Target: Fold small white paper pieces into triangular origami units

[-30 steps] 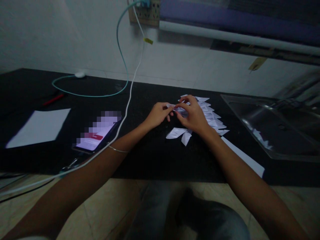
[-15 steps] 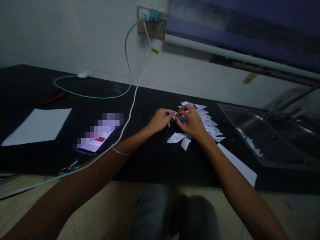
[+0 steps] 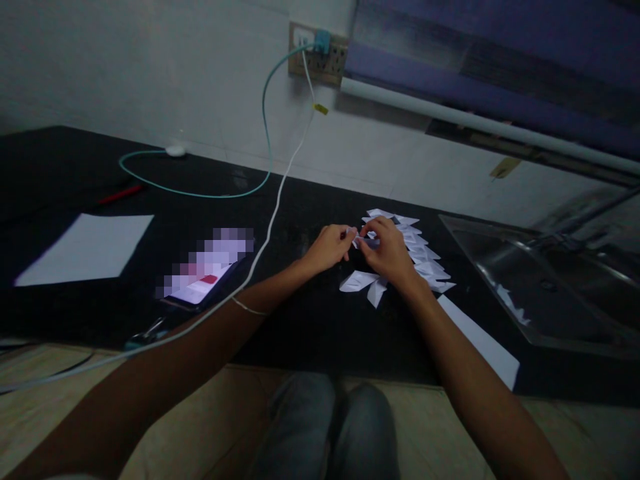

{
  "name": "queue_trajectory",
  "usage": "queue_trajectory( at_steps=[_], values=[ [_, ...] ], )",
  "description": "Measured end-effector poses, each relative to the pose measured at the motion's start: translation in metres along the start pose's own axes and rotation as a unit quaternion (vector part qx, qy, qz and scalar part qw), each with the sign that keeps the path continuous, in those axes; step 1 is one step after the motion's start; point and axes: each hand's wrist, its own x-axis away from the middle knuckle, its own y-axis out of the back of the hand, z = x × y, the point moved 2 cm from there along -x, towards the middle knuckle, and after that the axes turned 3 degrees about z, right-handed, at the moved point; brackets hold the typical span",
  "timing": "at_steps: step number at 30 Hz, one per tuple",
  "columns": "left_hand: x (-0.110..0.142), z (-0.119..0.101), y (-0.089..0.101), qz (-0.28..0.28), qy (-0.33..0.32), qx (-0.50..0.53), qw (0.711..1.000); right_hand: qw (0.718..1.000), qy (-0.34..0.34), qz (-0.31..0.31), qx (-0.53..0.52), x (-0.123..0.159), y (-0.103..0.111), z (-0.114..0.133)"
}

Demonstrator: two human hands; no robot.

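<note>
Above the dark countertop [image 3: 300, 327], my left hand [image 3: 329, 248] pinches a small folded piece of white paper [image 3: 355, 237]. My right hand [image 3: 387, 248] meets it from the other side, thumb and fingers closed at the same piece, whose exact folds are largely hidden by fingers. Behind and to the right of my right hand lie rows of folded white paper pieces [image 3: 425, 253], pointed and overlapping. Two more loose folded pieces [image 3: 357, 281] rest just in front of my hands. A flat white paper strip [image 3: 480, 340] lies partly under my right forearm.
A phone [image 3: 210, 270] with a lit screen lies left of my left forearm, beside a white sheet [image 3: 87, 250]. A white cable [image 3: 273, 223] runs from the wall socket [image 3: 317, 57] across my left forearm. The metal sink [image 3: 540, 283] is at right.
The camera view has shifted slightly, moving the whole scene a little. Both hands stay together at the small paper, with my right fingers slightly shifted about it.
</note>
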Motion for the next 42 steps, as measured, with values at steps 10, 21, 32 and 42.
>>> queue_trajectory(
  at_steps=[10,21,32,42],
  values=[
    [-0.005,0.006,-0.003,-0.051,-0.008,0.016,0.999,0.999,0.003,-0.038,0.030,0.002,-0.007,0.014],
    [-0.007,0.011,0.008,-0.183,0.044,0.042,0.981,0.984,-0.009,0.058,0.169,-0.085,0.002,-0.029],
    [-0.006,0.016,0.008,-0.110,0.046,-0.018,0.993,0.922,-0.102,0.236,0.288,-0.142,-0.039,-0.059],
    [-0.005,0.014,0.012,-0.112,0.059,-0.016,0.992,0.938,-0.078,0.223,0.254,-0.149,-0.008,-0.041]
  ],
)
